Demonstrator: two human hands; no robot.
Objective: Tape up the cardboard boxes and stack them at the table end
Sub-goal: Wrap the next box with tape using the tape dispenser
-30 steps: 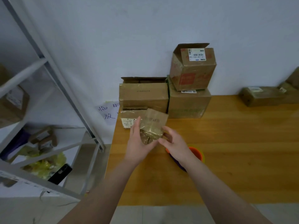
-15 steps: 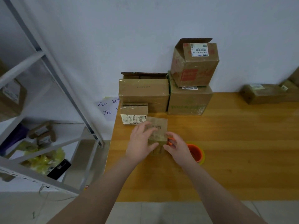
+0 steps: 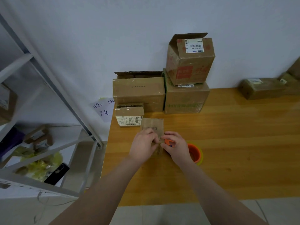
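At the left stands a grey metal rack [image 3: 65,101], and its upright leans across the view. On a lower shelf lies a black phone [image 3: 56,175], just beside a crumpled yellow plastic bag [image 3: 40,166]. Further back on the rack I see something purple [image 3: 11,140], but I cannot tell what it is. A paper note [image 3: 103,109] with handwritten characters hangs on the white wall [image 3: 113,30], by the left edge of the wooden surface [image 3: 227,143]. The floor [image 3: 162,215] has pale tiles.
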